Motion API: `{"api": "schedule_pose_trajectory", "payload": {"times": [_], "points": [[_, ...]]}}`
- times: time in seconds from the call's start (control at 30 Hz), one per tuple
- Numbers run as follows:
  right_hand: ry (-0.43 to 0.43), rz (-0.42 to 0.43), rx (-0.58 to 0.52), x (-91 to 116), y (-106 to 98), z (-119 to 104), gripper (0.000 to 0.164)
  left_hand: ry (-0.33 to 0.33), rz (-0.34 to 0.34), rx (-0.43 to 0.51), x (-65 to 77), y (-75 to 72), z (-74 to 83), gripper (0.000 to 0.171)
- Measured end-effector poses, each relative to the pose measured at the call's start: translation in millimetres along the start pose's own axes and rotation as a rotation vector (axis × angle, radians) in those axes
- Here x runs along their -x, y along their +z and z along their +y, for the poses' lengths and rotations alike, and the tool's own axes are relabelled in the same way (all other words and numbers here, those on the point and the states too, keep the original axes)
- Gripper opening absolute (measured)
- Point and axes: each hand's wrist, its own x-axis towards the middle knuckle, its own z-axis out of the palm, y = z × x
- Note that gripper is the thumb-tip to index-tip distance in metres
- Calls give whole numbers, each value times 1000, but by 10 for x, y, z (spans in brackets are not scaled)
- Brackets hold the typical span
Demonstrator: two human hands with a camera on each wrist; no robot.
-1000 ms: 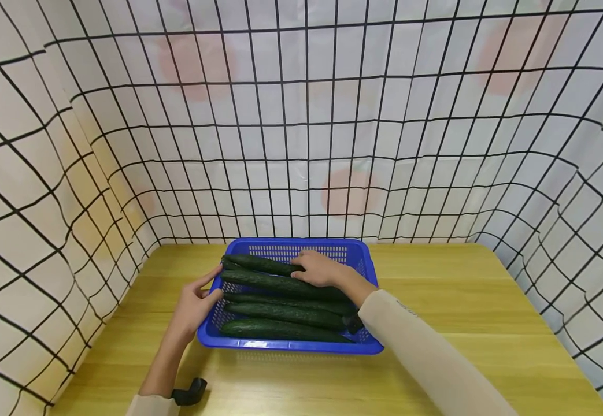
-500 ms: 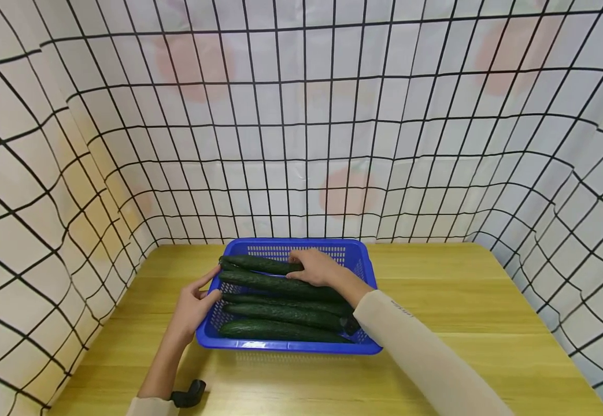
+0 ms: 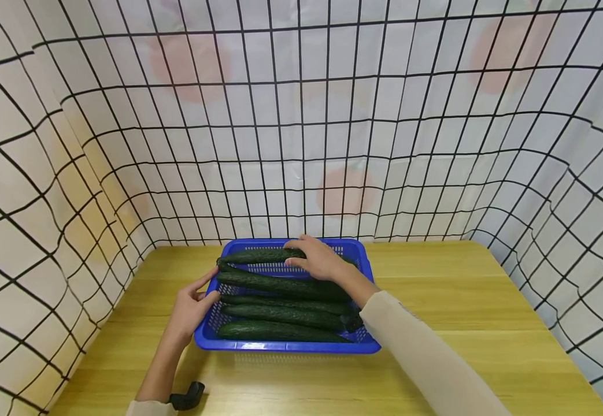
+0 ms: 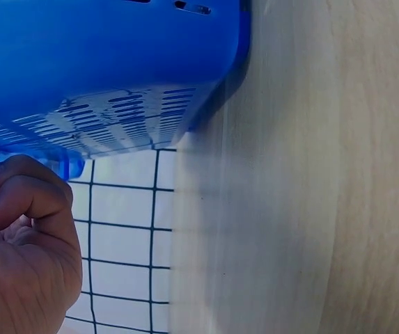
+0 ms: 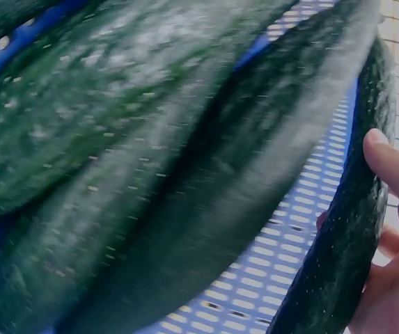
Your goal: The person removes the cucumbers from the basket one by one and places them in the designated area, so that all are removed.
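A blue plastic basket [image 3: 285, 346] holds several dark green cucumbers [image 3: 280, 315] lying lengthwise, side by side. My right hand [image 3: 322, 260] reaches over it and grips the farthest cucumber [image 3: 259, 256], thumb on the near side; its right part is covered by the hand. In the right wrist view, the thumb and fingers [image 5: 387, 163] lie around that cucumber [image 5: 345, 229], a gap away from its neighbours. My left hand [image 3: 189, 309] holds the basket's left rim, thumb and forefinger at the edge. The left wrist view shows its fingers curled beside the basket wall [image 4: 115, 49].
The basket stands on a yellow wood-grain table [image 3: 436, 300]. A black wire grid [image 3: 301, 159] in front of pale sheeting encloses the back and both sides, close behind the basket. A black device [image 3: 188, 396] is at my left wrist.
My right hand has moved away from me with the farthest cucumber, which now lies nearer the back rim with a wider gap before it. My left hand stays at the rim.
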Motion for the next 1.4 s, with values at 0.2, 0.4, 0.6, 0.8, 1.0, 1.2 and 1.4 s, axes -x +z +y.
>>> {"api": "schedule_pose_trajectory", "payload": {"times": [0.2, 0.4, 0.6, 0.8, 1.0, 1.2, 1.4], "points": [[-23, 89, 28, 86, -176, -64, 48, 6, 3, 4, 8, 10, 20, 64], [-53, 139, 33, 193, -373, -83, 49, -5, -2, 10, 9, 5, 20, 65], [-36, 180, 40, 366, -563, 26, 48, -11, -26, 18, 19, -17, 17, 68], [-57, 223, 48, 616, -718, 227, 46, -13, -48, 15, 16, -24, 29, 70], [-39, 249, 73, 863, -859, 449, 45, -20, -55, 15, 10, -19, 40, 69], [-4, 267, 100, 1117, -1002, 728, 45, -33, -69, 17, 8, -28, 44, 68], [23, 258, 109, 1391, -1131, 1040, 44, -39, -61, 8, 1, -28, 36, 67]]}}
